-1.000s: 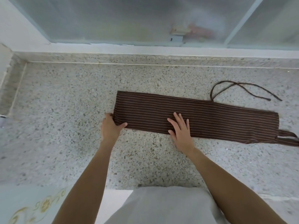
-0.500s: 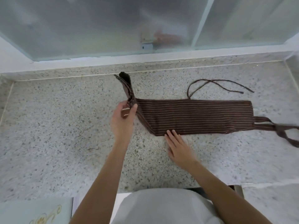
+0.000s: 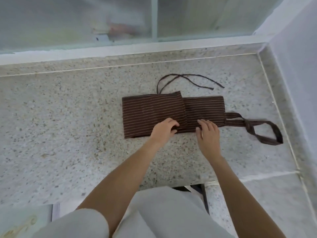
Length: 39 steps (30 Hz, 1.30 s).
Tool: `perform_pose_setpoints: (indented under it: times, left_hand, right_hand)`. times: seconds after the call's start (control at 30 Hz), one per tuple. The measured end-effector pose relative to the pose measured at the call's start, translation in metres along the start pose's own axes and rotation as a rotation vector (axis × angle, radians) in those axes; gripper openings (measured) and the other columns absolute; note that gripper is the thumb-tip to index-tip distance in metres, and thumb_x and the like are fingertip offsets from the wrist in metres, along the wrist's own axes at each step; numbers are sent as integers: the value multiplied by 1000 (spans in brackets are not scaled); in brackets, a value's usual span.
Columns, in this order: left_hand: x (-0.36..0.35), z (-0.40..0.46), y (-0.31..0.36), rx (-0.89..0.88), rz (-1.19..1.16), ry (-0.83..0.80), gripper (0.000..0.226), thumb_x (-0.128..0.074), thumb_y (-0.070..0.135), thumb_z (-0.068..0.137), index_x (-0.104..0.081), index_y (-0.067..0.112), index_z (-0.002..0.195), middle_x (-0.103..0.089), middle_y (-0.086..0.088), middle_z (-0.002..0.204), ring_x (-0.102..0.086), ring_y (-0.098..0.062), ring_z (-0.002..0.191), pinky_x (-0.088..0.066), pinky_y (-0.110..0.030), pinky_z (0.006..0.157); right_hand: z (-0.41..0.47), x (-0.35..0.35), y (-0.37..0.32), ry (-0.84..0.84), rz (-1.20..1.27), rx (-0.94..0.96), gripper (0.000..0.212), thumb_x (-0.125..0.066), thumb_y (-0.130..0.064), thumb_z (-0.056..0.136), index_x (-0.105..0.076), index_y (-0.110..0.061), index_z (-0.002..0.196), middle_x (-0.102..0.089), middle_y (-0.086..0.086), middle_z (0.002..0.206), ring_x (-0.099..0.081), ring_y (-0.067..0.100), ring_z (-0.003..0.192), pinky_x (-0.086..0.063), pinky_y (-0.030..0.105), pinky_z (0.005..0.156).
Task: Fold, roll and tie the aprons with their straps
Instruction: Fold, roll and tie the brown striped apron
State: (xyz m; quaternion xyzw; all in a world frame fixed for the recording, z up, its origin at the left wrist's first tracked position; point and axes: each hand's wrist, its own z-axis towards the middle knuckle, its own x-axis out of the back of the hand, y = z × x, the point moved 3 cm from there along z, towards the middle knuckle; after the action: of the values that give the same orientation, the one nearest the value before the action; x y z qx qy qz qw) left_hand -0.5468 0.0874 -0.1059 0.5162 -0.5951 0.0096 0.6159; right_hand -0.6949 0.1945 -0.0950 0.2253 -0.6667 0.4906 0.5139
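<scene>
The brown striped cloth apron (image 3: 154, 112) lies on my speckled stone desk (image 3: 68, 117), folded into a band and doubled over. My left hand (image 3: 163, 130) pinches the flap's edge; my right hand (image 3: 208, 133) presses flat. Rolling and tying with the thin straps (image 3: 188, 79) remain.

From my remote view I see two bare forearms, without sleeves on the visible part. The left hand (image 3: 163, 128) and the right hand (image 3: 208, 134) wear no gloves, and I notice no rings, watch or bracelet on them. At the bottom of the view the person wears a light grey garment (image 3: 154, 215), plain and smooth, with soft folds and without any print.
</scene>
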Motion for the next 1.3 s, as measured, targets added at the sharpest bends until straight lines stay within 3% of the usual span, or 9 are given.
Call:
perform_pose_setpoints:
  times: [0.07, 0.17, 0.37, 0.47, 0.6, 0.73, 0.93, 1.1, 1.3]
  left_hand:
    - [-7, -1, -1, 22, 47, -96, 40, -62, 28, 88, -53, 22, 127, -42, 2, 137, -45, -17, 121, -41, -34, 98]
    - [16, -21, -12, 6, 146, 136, 57, -67, 37, 82, -46, 28, 134, -38, 4, 142, -33, -17, 130, -30, -43, 107]
    - [43, -82, -82, 649, 83, 376, 107, -79, 49, 62, -19, 17, 145, -24, -13, 145, -23, -33, 132, -23, -50, 107]
    - [42, -95, -101, 825, 56, 324, 84, -74, 51, 68, -37, 11, 132, -41, -14, 131, -35, -33, 123, -32, -44, 102]
    - [48, -96, -98, 743, -479, 477, 36, -68, 29, 83, -52, 17, 113, -63, 1, 105, -61, -9, 91, -52, -28, 79]
    - [52, -88, -85, 603, -915, 551, 60, -76, 13, 77, -41, 22, 125, -60, 3, 115, -66, -9, 93, -54, -22, 75]
    - [38, -72, -75, 579, -848, 696, 67, -70, -6, 75, -39, 32, 122, -56, 4, 113, -64, -14, 92, -55, -26, 77]
    - [39, -70, -76, 163, -143, 619, 54, -53, -11, 79, -55, 18, 125, -55, -3, 111, -52, -13, 96, -44, -16, 84]
    - [30, -63, -90, 213, -110, 403, 53, -61, 4, 83, -47, 19, 132, -50, -5, 119, -51, -14, 99, -46, -25, 81]
  right_hand:
    - [12, 2, 4, -85, 109, -111, 39, -38, -31, 100, -53, -10, 129, -61, 10, 122, -51, 32, 115, -38, 43, 99]
    - [32, -6, -5, -192, 239, -180, 43, -40, -36, 99, -46, -12, 134, -62, 4, 118, -56, 23, 109, -44, 42, 94]
    - [73, -24, -25, -269, 186, -187, 51, -41, -44, 97, -40, -13, 137, -59, 5, 124, -53, 26, 114, -39, 44, 98]
    - [91, -29, -33, -271, 173, -223, 50, -43, -45, 95, -40, -15, 135, -62, 6, 117, -55, 28, 111, -40, 51, 96]
    - [105, -32, -40, -257, 148, -288, 47, -51, -40, 94, -43, -15, 133, -65, 7, 107, -60, 29, 102, -44, 53, 92]
    - [112, -35, -46, -252, 98, -334, 48, -53, -38, 93, -43, -14, 134, -64, 9, 113, -58, 30, 108, -42, 52, 95]
    - [112, -20, -53, -168, 365, -336, 38, -63, -22, 89, -51, -13, 124, -63, 6, 112, -60, 21, 102, -47, 37, 93]
    - [93, 44, -27, 194, 349, -195, 28, -60, -6, 87, -57, -8, 115, -58, 7, 112, -51, 11, 92, -44, 26, 83]
    - [33, 32, 52, 85, 269, -621, 48, -64, -5, 86, -46, -10, 130, -37, 16, 136, -52, 30, 113, -43, 36, 99]
